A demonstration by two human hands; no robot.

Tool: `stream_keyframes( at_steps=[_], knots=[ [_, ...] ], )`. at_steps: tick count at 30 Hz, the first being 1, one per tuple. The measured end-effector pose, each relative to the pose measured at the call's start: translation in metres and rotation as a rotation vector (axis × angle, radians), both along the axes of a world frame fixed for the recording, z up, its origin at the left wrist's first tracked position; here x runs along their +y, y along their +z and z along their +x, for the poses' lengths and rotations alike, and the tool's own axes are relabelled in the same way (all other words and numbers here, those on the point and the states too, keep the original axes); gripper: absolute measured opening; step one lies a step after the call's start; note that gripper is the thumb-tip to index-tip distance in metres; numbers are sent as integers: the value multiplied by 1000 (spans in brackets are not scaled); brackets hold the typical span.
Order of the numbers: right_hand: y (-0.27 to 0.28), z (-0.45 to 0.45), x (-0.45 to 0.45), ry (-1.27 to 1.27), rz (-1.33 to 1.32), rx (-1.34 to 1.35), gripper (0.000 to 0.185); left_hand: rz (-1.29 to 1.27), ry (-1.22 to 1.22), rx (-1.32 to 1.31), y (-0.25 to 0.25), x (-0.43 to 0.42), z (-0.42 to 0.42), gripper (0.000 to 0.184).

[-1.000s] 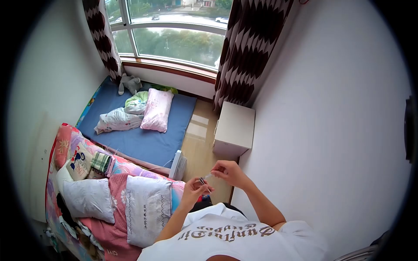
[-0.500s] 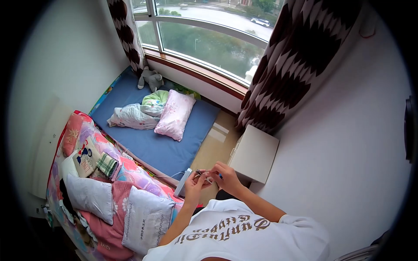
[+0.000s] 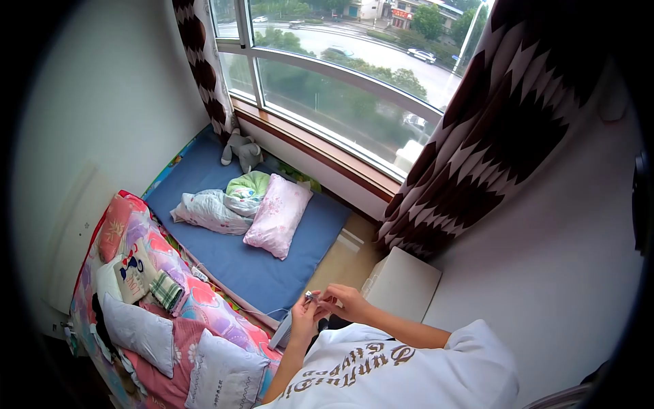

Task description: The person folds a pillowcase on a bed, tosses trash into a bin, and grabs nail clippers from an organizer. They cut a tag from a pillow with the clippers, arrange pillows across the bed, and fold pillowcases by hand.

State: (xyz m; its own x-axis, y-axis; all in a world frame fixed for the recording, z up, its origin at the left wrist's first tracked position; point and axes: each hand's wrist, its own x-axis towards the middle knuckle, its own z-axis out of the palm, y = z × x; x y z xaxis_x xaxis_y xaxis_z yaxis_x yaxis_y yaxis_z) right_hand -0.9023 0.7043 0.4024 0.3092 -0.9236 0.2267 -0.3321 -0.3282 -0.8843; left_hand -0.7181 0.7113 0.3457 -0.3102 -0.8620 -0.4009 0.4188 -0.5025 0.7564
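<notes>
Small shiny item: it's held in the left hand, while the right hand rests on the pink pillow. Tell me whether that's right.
Not quite: the right hand is not on the pink pillow. The head view shows it close beside the left hand. The small shiny item is indeed held in the left hand.

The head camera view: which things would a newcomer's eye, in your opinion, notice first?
Probably the dark-and-pale patterned curtain, to the right of the wide window. Next may come the blue mattress below the window, with a pink pillow on it. Lower, near the middle, the left hand holds a small object, too small to identify, with the right hand close beside it.
</notes>
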Motion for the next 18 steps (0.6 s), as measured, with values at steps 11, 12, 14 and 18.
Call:
stream_keyframes(
  at_steps=[11, 12, 14, 18],
  knots=[
    [-10, -20, -107, 188, 196, -134, 18, 14, 153, -5, -11, -88, -23, 30],
    [-13, -27, -123, 199, 197, -118, 16, 13, 165, -29, -11, -103, -29, 30],
    [-18, -44, -157, 217, 193, -96, 15, 8, 184, -49, -11, -135, -45, 31],
    [-13, -79, -220, 232, 394, -151, 15, -7, 217, -70, -7, -192, -76, 33]
  ],
)
